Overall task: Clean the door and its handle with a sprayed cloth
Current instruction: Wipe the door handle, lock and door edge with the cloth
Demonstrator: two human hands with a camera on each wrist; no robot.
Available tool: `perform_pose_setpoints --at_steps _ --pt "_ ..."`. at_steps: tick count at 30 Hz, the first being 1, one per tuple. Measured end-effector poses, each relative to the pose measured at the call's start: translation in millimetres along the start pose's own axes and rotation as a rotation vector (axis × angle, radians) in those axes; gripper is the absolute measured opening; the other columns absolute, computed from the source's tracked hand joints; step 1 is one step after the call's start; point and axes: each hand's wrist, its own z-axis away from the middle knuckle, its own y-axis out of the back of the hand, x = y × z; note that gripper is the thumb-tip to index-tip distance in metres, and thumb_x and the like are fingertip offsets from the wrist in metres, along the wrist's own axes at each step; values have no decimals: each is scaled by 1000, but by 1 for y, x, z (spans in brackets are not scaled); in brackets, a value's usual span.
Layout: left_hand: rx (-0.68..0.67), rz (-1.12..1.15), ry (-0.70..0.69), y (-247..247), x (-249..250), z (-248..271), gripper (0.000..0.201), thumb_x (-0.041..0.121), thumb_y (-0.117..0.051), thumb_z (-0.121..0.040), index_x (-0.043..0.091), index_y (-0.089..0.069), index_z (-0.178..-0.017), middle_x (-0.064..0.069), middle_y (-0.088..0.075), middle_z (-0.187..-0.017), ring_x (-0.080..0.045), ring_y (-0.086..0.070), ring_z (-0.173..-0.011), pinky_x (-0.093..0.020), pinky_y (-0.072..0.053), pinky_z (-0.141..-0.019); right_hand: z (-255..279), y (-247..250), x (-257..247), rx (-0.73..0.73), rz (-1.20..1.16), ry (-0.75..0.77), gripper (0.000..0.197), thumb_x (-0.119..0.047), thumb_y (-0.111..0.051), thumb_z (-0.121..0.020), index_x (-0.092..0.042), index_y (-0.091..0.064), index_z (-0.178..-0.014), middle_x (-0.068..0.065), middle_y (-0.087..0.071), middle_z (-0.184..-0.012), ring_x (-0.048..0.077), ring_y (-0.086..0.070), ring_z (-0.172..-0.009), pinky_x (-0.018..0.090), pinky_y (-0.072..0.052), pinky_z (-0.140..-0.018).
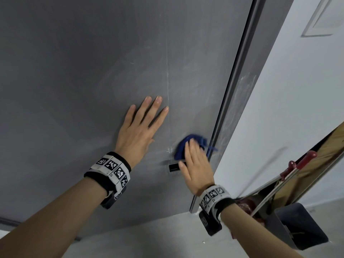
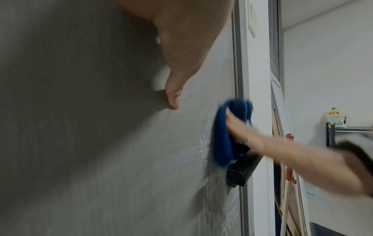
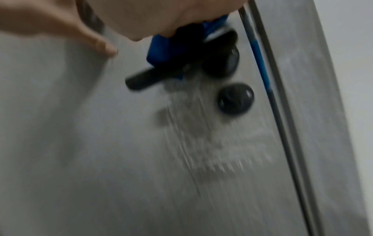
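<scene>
The dark grey door (image 1: 83, 81) fills the head view. My left hand (image 1: 143, 125) lies flat on it with straight, spread fingers, left of the handle. My right hand (image 1: 195, 161) presses a blue cloth (image 1: 183, 148) against the door with flat fingers, just above the black lever handle (image 1: 174, 167), near the door's right edge. The right hand is motion-blurred. From the left wrist, the cloth (image 2: 222, 135) hangs over the handle (image 2: 240, 169). From the right wrist, the cloth (image 3: 161, 49) covers the lever's (image 3: 145, 78) base, with a round black lock (image 3: 235, 99) below it.
Wet streaks (image 3: 201, 143) run down the door below the handle. The door frame (image 1: 238, 90) and a white wall (image 1: 297, 108) lie to the right. A folding rack with red tips (image 1: 305, 159) and a dark bin (image 1: 297, 226) stand against that wall. A shelf (image 2: 343, 127) holds a bottle.
</scene>
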Motion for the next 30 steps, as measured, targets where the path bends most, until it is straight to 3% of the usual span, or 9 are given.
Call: perform_pose_setpoints --at_steps 3,8,11,13,17,19,23,28,30 --pt "7 -5 -19 -2 -5 0 125 34 -90 -66 21 -9 -160 -7 1 -167 -30 -2 -153 -50 -6 -121 14 -14 1 -65 62 30 63 -47 -13 -106 -12 -22 -158 8 -33 -161 27 -34 -145 38 -11 -125" --pt "22 5 -24 -2 -7 0 126 35 -90 -64 23 -10 -160 -6 -1 -166 -29 -3 -153 -48 -6 -121 -13 24 -6 89 17 20 64 -44 -21 -105 -8 -18 -158 11 -23 -164 26 -28 -146 34 -12 -121" --pt "34 -6 -24 -2 -6 0 124 34 -91 -64 22 -13 -159 -7 -3 -166 -29 -4 -152 -48 -6 -121 -26 37 -19 176 -35 30 65 -44 -20 -106 -8 -12 -159 10 -8 -168 21 -6 -155 33 0 -126" --pt "37 -11 -23 -1 -7 0 124 35 -91 -63 22 -13 -159 -6 -3 -166 -29 -4 -152 -48 -7 -121 -21 27 -25 130 -28 51 65 -44 -20 -105 -8 -13 -159 7 -3 -167 19 0 -155 32 4 -126" --pt "40 -13 -41 -2 -10 1 123 38 -89 -65 24 -12 -160 -5 -3 -167 -28 -6 -153 -45 -6 -122 8 -11 -24 -103 98 136 63 -47 -18 -106 -13 -21 -159 6 -34 -161 26 -30 -149 38 -13 -124" --pt "42 -11 -43 -2 -11 1 123 39 -89 -65 24 -11 -160 -4 -3 -167 -28 -6 -153 -42 0 -123 11 -14 -20 -121 122 139 62 -46 -17 -106 -12 -26 -157 4 -42 -157 25 -39 -142 40 -20 -121" --pt "41 -13 -31 -2 -11 1 123 39 -89 -64 25 -12 -160 -4 -3 -167 -27 -6 -153 -40 5 -123 3 4 -7 -12 128 84 62 -44 -22 -106 -11 -22 -158 5 -35 -160 26 -40 -138 40 -21 -121" --pt "41 0 -9 -3 -8 1 124 37 -89 -64 25 -11 -160 -4 -5 -167 -27 -6 -153 -40 8 -123 -4 17 8 75 66 -16 63 -43 -19 -106 -10 -12 -160 6 -10 -168 20 -9 -155 39 -8 -127" --pt "42 2 -2 -4 -7 2 124 36 -89 -63 25 -11 -160 -4 -6 -168 -27 -7 -154 -42 4 -123 1 12 5 54 30 -29 64 -43 -19 -106 -8 -14 -159 10 -18 -166 25 -23 -151 40 -16 -125"
